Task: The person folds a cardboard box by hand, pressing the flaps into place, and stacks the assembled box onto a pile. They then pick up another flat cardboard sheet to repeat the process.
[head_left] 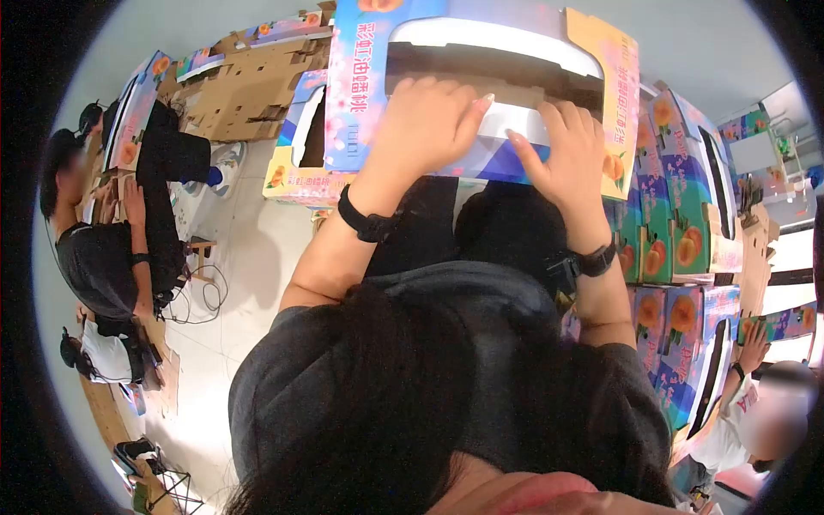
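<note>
A printed cardboard box (356, 94) with blue, pink and yellow sides and peach pictures lies across my lap at the top. Its wide cut-out opening faces me and shows a brown inside. My left hand (427, 123) holds the near edge left of the middle, fingers curled over into the opening and thumb pointing right. My right hand (562, 159) grips the same edge further right, its fingers bent over it and its thumb on the blue and white near panel. Parts of both hands' fingertips are hidden.
Another printed box (300, 184) stands behind at the left, beside flat brown cardboard (249, 90). Stacked peach boxes (678, 232) rise at the right. Two people (99, 266) (107, 352) sit at the left; another person (730, 429) is at lower right. Cables lie on the floor.
</note>
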{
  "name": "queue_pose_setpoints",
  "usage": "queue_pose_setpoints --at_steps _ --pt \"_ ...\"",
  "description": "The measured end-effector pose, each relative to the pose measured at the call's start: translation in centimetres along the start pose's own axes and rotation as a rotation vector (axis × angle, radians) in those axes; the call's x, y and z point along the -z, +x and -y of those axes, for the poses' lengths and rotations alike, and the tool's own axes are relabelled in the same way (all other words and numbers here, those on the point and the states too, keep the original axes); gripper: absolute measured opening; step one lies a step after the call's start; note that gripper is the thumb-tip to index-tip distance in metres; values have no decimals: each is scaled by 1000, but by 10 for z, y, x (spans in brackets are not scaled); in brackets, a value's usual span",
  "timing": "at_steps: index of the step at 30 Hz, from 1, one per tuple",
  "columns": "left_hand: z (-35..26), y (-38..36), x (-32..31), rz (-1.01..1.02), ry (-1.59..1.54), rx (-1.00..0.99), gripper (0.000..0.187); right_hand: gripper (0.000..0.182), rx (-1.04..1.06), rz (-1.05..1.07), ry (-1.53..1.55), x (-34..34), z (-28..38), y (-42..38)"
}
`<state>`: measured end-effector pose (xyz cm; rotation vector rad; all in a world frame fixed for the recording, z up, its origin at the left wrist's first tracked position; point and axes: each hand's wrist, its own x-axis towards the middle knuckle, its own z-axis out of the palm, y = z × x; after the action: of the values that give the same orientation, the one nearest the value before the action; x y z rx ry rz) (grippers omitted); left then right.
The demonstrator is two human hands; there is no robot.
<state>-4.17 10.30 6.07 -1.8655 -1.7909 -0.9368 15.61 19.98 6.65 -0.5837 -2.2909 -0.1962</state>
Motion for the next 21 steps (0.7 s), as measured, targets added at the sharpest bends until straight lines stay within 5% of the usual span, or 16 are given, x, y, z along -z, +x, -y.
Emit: queue_pose_setpoints --at_steps 13,21 --pt "5 -5 6 -7 -41 11 40 56 58 -90 16 -8 3 -4" --pt "-2 -11 17 53 -82 -44 41 87 105 101 43 59 3 -22"
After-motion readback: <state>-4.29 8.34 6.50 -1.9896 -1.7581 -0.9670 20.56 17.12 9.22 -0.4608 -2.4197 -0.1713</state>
